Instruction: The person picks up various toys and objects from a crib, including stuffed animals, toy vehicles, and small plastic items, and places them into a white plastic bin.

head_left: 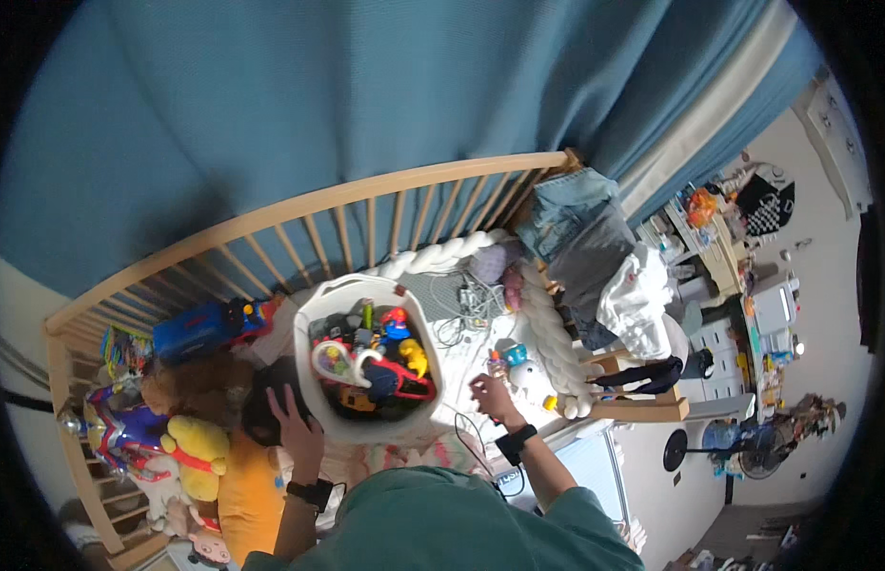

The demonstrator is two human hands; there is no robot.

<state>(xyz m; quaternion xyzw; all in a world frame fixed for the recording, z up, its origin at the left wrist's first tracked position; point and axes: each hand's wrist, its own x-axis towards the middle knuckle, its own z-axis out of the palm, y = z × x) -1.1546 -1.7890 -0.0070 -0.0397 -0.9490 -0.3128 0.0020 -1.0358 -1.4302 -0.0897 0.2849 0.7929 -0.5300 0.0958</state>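
A white bin (307, 376) full of toys stands between my hands. Inside it are a yellow duck (414, 358), a red and blue toy (396, 324) and a dark red-rimmed toy (390, 381). My left hand (299, 436) is open beside the bin's left side, fingers spread, over or against a dark round thing (263, 404); contact cannot be told. On the right, my right hand (497, 400) hovers near the bin with its fingers loosely bent and apart, nothing visible in them. Close to it lie small toys, a teal one (514, 355) and a white one (530, 381).
A wooden crib rail (309, 202) runs along the back below a blue curtain (318, 86). Plush toys, including a yellow one (199, 457), crowd the left. A white braided bumper (552, 333), tangled cables (466, 309) and draped clothes (637, 300) lie on the right.
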